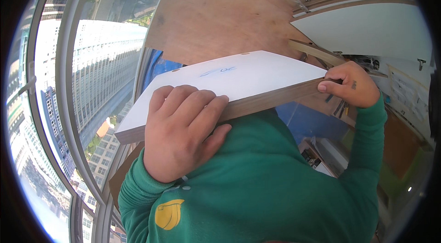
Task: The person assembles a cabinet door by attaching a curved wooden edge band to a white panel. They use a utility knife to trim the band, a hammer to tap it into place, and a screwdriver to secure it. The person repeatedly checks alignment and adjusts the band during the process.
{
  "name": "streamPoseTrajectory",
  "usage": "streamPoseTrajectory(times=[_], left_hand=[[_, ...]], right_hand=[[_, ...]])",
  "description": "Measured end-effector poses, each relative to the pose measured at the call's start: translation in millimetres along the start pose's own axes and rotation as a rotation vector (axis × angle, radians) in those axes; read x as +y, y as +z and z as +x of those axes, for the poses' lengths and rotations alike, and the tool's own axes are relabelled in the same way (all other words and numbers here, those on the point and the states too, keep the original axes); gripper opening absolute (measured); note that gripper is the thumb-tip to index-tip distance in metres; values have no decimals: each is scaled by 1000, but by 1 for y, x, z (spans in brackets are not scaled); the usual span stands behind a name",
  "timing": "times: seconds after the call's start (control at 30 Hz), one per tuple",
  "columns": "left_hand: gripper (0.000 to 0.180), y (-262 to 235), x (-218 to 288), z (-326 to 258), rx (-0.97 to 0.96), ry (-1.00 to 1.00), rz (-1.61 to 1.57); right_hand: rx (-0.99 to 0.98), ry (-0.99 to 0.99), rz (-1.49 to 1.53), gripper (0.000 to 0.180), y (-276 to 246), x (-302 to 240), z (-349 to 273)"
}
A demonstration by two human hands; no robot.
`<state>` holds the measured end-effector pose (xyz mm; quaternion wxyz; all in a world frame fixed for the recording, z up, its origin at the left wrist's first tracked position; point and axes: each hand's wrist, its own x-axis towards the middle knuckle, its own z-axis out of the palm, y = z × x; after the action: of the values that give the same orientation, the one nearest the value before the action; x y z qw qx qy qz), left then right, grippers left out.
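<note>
White-faced board (pixel 239 80) with brown edge held up at chest height, both hands gripping: left hand (pixel 181 128) curled over its near edge, right hand (pixel 350 84) pinching the far corner. Carrying step, I judge; next move needs steady two-handed grip. Plywood sheet (pixel 216 8) behind, window frame (pixel 69 73) left.

Green long-sleeved top (pixel 257 183), knit, sweatshirt weight. Sleeves run to both wrists; cuffs (pixel 138 169) plain, same green. Yellow patch (pixel 169 214) printed low on the front, rounded shape with thin dark lines across it. A few small pale dots (pixel 184 188) just above the patch. Left hand (pixel 183 132) bare, no glove, no ring or watch showing. Right hand (pixel 351 84) bare too; small dark mark (pixel 353 85), tattoo-like, on its back, too small to read.
</note>
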<state>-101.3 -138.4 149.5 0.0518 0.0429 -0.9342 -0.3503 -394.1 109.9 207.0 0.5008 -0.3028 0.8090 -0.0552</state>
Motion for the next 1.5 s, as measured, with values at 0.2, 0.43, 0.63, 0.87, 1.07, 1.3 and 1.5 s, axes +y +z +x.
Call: streamPoseTrajectory(times=[0.2,0.43,0.63,0.87,1.07,1.3,1.5], left_hand=[[46,22,5,11,19,61,-25],[44,26,7,11,43,60,-7],[45,26,12,12,46,43,37],[51,55,37,39,16,16,-57],[46,67,41,40,95,56,-6],[47,66,44,39,83,42,5],[47,68,49,40,98,32,44]], right_hand=[[12,-3,29,43,2,-1,-2],[2,3,25,43,2,3,-1],[6,-7,1,46,2,6,-1],[21,-43,-80,49,3,10,-3],[131,-105,-147,53,10,9,-11],[119,-169,-102,47,-4,27,-23],[110,-221,-35,53,-27,79,-29]])
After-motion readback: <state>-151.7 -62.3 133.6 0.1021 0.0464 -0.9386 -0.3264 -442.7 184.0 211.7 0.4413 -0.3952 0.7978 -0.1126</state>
